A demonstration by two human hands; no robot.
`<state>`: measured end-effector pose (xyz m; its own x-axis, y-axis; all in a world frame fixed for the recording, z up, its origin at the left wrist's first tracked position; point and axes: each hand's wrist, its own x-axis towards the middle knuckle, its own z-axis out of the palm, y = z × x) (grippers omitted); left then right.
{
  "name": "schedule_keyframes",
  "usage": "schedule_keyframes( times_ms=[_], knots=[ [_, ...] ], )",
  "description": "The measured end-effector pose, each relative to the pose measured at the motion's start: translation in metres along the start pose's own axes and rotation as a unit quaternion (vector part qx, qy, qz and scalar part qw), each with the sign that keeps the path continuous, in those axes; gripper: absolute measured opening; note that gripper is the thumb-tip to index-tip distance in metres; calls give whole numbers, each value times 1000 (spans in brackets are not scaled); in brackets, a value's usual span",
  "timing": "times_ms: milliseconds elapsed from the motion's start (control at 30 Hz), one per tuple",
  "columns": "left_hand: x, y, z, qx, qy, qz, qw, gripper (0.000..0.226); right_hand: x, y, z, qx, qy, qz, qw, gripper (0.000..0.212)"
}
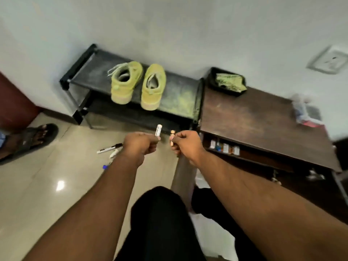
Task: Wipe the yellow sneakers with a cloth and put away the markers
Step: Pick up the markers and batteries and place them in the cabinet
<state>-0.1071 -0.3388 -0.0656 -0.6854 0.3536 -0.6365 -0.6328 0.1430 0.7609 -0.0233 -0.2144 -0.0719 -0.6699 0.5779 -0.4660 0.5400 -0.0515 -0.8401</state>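
Two yellow sneakers [138,85] with a suede-like nap stand side by side on a dusty black rack [180,91], and a crumpled green cloth [230,82] lies in a black tray [212,80] on the wooden table [254,119]. The left hand [140,146] pinches a white cylindrical marker body [158,130], the right hand [185,145] an orange cap [172,138]; three more markers [110,147] lie on the glossy tile floor [37,185].

Two yellow sneakers [138,85] side by side on top of black shoe rack [180,91]. On brown table [263,125], just beside the rack: black tray [212,80] with green cloth [230,81]. On tiled floor [37,185], left: markers [110,148], lying loose.
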Motion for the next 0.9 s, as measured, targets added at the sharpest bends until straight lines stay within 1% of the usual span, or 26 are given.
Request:
schedule_keyframes(
  times_ms=[100,233,267,367,467,533,600,667,767,833,900],
  knots=[
    [-50,13,54,22,-43,19,999,17,-46,-10,-69,74,23,-5,997,18],
    [-93,-14,135,49,-79,3,996,10,-85,2,-164,101,40,1,994,9],
    [-98,-26,155,54,-83,-5,995,7,-90,11,-188,100,44,7,994,8],
    [-97,-68,208,77,-93,-30,992,9,-96,52,-249,89,63,32,994,7],
    [-80,-114,265,92,-88,-63,990,8,-88,114,-295,131,102,85,982,5],
    [-64,-140,297,93,-71,-84,990,8,-76,151,-309,154,130,119,972,8],
    [-44,-165,326,82,-41,-95,991,9,-56,182,-317,174,140,150,963,3],
    [-22,-186,350,75,-10,-103,992,12,-30,208,-319,192,150,173,955,10],
    [7,-204,374,55,22,-116,991,14,9,227,-316,226,160,175,945,15],
    [24,-212,385,57,29,-124,990,20,33,235,-312,242,165,166,942,19],
    [37,-217,393,51,38,-129,990,19,54,238,-311,247,170,154,942,17]
  ],
)
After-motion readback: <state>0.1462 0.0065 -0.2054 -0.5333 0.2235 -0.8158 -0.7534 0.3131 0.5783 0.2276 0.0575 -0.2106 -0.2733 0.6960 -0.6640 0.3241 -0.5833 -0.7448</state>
